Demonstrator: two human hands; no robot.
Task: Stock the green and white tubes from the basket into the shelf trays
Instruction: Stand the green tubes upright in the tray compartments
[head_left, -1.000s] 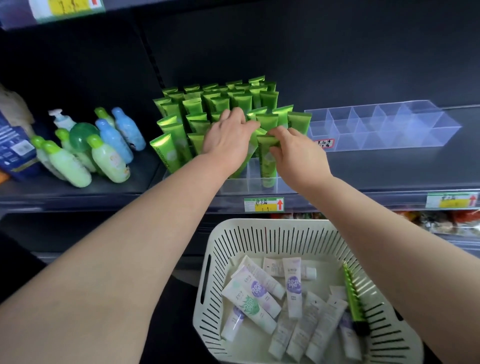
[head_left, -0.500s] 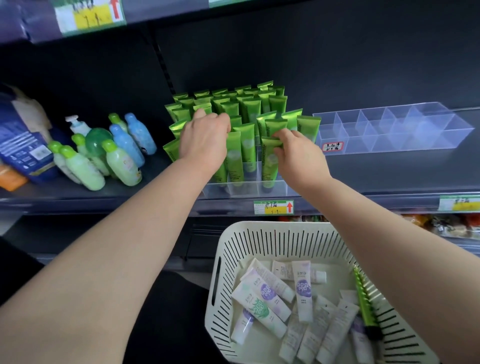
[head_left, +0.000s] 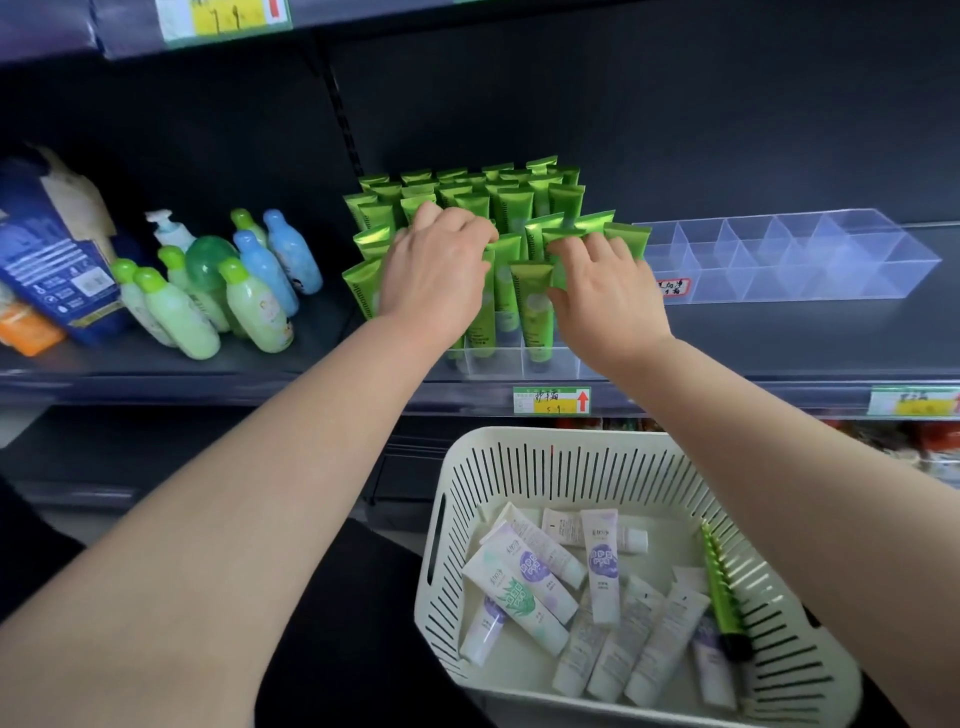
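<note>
Many green tubes (head_left: 514, 208) stand upright in a clear divided tray (head_left: 498, 362) on the middle shelf. My left hand (head_left: 434, 275) lies over the tops of the tubes on the tray's left side, fingers bent across them. My right hand (head_left: 608, 296) rests its fingertips on the tops of the tubes on the right side, with the thumb beside a front tube (head_left: 535, 296). Below, a white slotted basket (head_left: 545, 441) holds several white tubes (head_left: 519, 597) lying flat and one green tube (head_left: 719, 587) along its right wall.
An empty clear divided tray (head_left: 779, 254) sits on the shelf to the right. Green and blue bottles (head_left: 249, 291) and a blue packet (head_left: 52, 249) crowd the shelf to the left. A price tag (head_left: 550, 400) marks the shelf edge. Another shelf hangs overhead.
My left hand moved left across the tube tops. My right hand went from pinching a front tube's top to resting its fingers on the tubes behind it. The leaning tubes now stand straighter.
</note>
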